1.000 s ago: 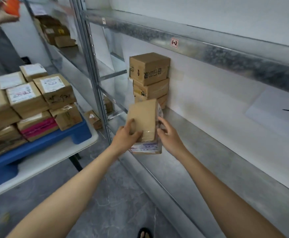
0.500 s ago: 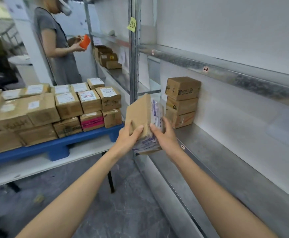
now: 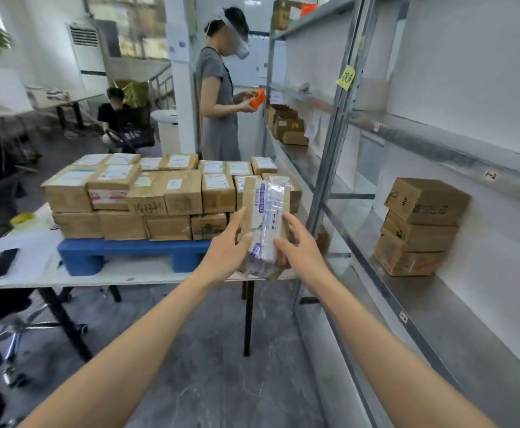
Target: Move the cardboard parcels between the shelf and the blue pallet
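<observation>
Parcel (image 3: 266, 225) has swung left, away from the shelf (image 3: 438, 307); it now hangs upright just in front of the near right corner of the loaded blue pallet (image 3: 129, 253) on the desk (image 3: 147, 278). Left hand (image 3: 226, 251) and right hand (image 3: 302, 253) clamp it side to side, fingers wrapped round its edges. Suggest: tip flat, label up, release only once seated. Plastic wrap (image 3: 272, 205) looks slippery.

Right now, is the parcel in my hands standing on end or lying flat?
On end. The parcel stands tall between the left hand and right hand, its labelled face toward you.
</observation>
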